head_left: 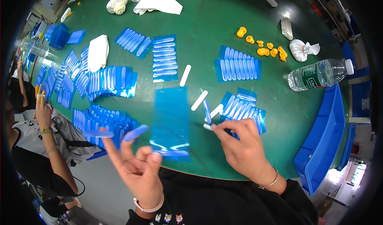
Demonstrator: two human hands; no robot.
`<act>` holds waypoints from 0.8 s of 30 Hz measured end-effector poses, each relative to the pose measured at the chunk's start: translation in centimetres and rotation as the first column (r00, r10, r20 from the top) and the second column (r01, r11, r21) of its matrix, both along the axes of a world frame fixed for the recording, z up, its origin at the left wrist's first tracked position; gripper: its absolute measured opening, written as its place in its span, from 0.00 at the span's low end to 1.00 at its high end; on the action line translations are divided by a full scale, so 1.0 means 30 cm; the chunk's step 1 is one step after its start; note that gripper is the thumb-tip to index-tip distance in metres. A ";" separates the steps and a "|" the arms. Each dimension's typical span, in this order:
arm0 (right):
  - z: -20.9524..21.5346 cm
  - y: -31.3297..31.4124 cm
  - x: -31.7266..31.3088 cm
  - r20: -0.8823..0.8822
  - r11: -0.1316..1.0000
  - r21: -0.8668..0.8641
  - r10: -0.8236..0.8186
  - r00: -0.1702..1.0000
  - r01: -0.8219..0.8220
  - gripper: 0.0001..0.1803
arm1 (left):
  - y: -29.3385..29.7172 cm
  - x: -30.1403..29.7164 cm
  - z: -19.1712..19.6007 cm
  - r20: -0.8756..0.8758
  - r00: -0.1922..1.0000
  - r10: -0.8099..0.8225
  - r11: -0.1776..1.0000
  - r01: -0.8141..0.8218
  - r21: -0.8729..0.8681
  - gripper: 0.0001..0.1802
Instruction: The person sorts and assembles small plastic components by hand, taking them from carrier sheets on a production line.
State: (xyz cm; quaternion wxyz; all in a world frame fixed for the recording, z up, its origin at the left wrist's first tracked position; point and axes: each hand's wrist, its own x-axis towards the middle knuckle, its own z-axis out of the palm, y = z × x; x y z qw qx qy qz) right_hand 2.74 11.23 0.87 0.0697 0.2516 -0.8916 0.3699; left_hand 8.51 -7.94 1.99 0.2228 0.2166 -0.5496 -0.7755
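My left hand point(139, 167) is blurred, its fingers spread. One long blue strip point(98, 133) lies across its index fingertip, and a second blue strip point(136, 133) sits at another fingertip. They look stuck on rather than gripped. The left thumb is by the lower left edge of a blue film sheet point(169, 113), which bears one blue strip point(170, 153) across its near end. My right hand point(239, 139) pinches the end of a short white strip point(208, 127). Just beyond its fingertips, a narrow blue strip point(207, 112) stands tilted beside a white strip point(216, 112).
Blue sheets bearing rows of strips point(107, 123) are heaped at left; more lie right point(239, 68). Loose white strips point(185, 75) are mid-table. Orange rubbery pieces point(261, 51), a water bottle point(319, 75) and a blue tray point(319, 149) are at right. Another person's hand point(43, 109) is at far left.
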 end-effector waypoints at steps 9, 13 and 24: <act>-0.039 0.032 0.007 -0.083 0.946 0.292 0.171 0.982 -0.140 0.12 | -0.019 -0.014 -0.021 0.005 0.997 0.073 0.995 -0.073 -0.068 0.51; 0.019 -0.023 0.007 -0.107 0.979 0.180 0.122 0.987 -0.101 0.13 | -0.017 0.001 -0.027 -0.006 1.000 -0.004 0.997 0.003 -0.075 0.53; 0.030 -0.107 0.035 -0.116 0.995 -0.022 0.096 0.989 -0.099 0.15 | -0.011 0.021 -0.044 -0.038 0.944 -0.329 0.943 0.330 0.050 0.56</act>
